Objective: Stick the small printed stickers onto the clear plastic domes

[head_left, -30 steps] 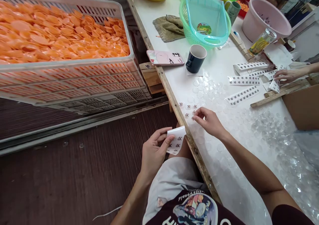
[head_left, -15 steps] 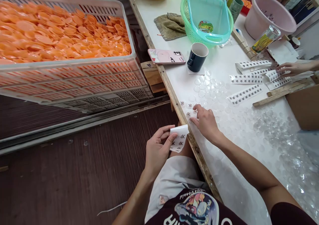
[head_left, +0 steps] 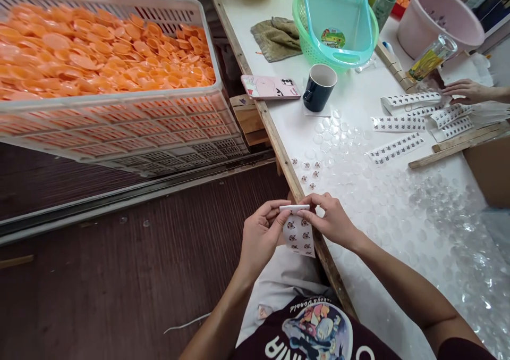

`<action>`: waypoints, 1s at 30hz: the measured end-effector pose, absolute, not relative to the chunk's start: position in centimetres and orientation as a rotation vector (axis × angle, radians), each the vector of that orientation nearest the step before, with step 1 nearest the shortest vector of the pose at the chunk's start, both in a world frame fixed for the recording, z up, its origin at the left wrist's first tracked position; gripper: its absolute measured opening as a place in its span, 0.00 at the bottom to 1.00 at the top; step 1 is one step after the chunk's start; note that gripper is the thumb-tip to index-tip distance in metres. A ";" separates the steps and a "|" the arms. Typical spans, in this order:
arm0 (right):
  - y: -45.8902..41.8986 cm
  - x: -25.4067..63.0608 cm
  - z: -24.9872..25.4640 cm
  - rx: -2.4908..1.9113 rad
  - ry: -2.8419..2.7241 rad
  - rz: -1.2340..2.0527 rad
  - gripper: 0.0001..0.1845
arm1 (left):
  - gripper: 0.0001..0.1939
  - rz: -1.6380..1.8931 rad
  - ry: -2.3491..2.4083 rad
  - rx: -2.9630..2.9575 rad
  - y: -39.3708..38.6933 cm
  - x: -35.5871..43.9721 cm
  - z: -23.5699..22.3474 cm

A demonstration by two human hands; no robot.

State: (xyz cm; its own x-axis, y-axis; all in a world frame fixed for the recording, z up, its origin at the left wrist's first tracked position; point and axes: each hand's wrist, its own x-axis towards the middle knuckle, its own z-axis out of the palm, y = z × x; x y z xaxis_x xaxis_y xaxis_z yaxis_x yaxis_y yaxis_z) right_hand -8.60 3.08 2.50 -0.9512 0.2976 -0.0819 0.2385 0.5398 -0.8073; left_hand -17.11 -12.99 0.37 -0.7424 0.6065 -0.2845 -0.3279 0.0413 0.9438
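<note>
pinching the folded sticker strip [head_left: 299, 237] along its top crease, the left hand [head_left: 261, 235] and right hand [head_left: 333, 220] were both closed on it at the left edge of the desk [head_left: 283, 122]. uneven tugging could have torn the thin strip; a careless knuckle could have scattered the stickered discs [head_left: 306, 165] just beyond.

From the white paper sticker strip [head_left: 298, 235], the white rectangular plastic crate [head_left: 159, 95] stands at ten o'clock with orange oval plastic pieces [head_left: 107, 51] inside. On the white tabletop [head_left: 239, 10], the dark cylindrical mug [head_left: 317, 95] stands at twelve, the round green plastic basket [head_left: 308, 46] behind it; clear round plastic discs [head_left: 438, 198] lie at three.
</note>
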 end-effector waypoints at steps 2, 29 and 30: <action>3.1 -8.3 2.6 -0.454 -2.685 1.365 0.04 | 0.12 1.764 1.730 0.279 -13.0 -17.1 0.2; 2.7 -6.8 2.2 -0.555 -2.610 1.368 0.07 | 0.13 1.772 1.571 0.178 -12.6 -16.0 0.2; 2.6 -6.7 2.2 -0.545 -2.606 1.360 0.07 | 0.12 1.768 1.611 0.180 -12.6 -15.9 0.2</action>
State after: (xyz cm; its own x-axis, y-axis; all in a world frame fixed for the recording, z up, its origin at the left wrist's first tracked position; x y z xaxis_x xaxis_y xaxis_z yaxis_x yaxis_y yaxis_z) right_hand -6.70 2.64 2.24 -0.9223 0.3850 -0.0329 0.2472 0.5224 -0.8161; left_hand -15.92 -12.62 0.18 -0.7264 0.5864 -0.3584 -0.4113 0.0469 0.9103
